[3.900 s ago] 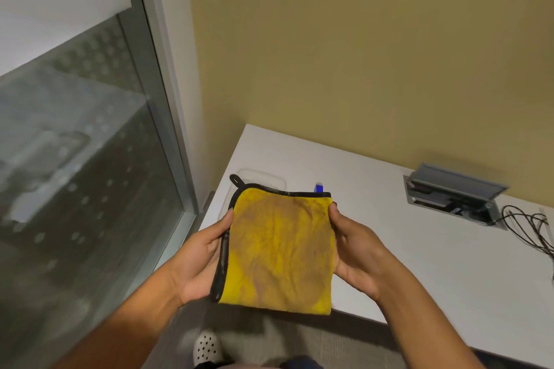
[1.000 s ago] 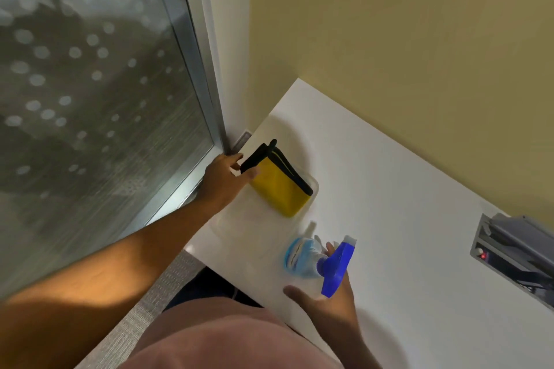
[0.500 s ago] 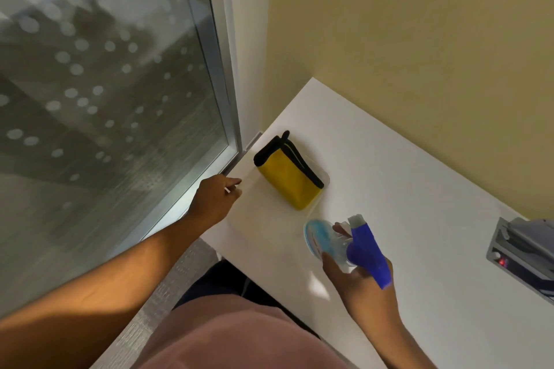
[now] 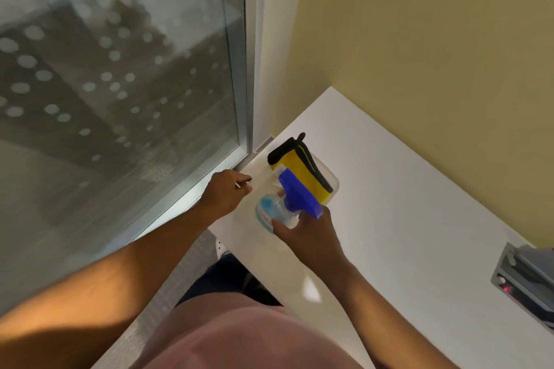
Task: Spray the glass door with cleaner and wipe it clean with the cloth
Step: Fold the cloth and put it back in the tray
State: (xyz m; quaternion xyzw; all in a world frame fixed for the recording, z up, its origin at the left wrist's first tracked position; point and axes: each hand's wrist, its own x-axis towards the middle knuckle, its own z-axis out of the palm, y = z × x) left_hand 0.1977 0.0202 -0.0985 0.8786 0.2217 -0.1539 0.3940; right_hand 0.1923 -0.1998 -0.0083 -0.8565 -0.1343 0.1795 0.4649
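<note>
The glass door [image 4: 114, 75], frosted with pale dots, fills the left of the view inside a grey metal frame [image 4: 239, 69]. A folded yellow cloth with black trim [image 4: 295, 163] lies in a clear shallow tray [image 4: 334, 186] at the white table's corner. My right hand [image 4: 308, 234] grips a clear spray bottle with a blue trigger head [image 4: 292, 198], lifted off the table and tilted in front of the cloth. My left hand [image 4: 226, 192] hovers near the door's lower frame, fingers loosely curled, holding nothing.
The white table [image 4: 404, 219] runs along a yellow wall [image 4: 419, 39]. A grey cable box with a red light [image 4: 524, 275] is set into the table at the right. Grey carpet [image 4: 180, 272] and my legs lie below the table edge.
The cloth went from both hands into the tray. My left hand has drawn back from it. My right hand has raised the spray bottle off the table and moved it toward the cloth and door.
</note>
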